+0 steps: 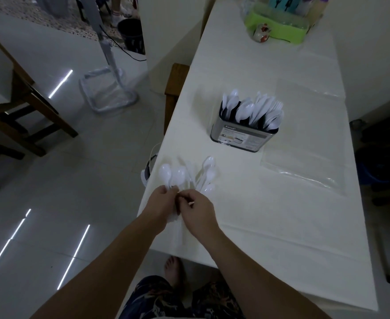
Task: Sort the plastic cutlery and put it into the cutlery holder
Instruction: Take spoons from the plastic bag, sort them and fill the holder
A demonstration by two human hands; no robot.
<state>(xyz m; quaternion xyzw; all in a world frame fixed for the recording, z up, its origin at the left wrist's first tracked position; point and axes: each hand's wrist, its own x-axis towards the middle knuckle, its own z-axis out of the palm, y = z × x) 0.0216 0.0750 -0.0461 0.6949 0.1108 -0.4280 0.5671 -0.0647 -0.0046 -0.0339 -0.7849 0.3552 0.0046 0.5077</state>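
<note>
Left hand [164, 199] grips a bunch of white spoons [172, 174] by the handles, fingers curled round them; bowls fan out beyond its knuckles, away from the body. Right hand [196, 208] touches the left, fingertips pinched at the handle ends of the same bunch; whether it has one spoon singled out, cannot tell. More spoons [209, 173] fan out just past the right hand; held or lying on the table [281, 215], cannot tell.

Holder [244, 132] stands well beyond both hands, ahead and to the right; upright, mouth up, already crowded with white cutlery, spoons towards its left end, forks at the right.

Key relation: spoon long axes point away from the hands, roughly towards the holder, bowls leading; to drop in handle-down like the rest, the bunch needs turning upright. Right hand lies nearer the holder; judged the likelier carrier.

Step judged: gathering and squaring spoons; task well advanced, this bunch outstanding.
</note>
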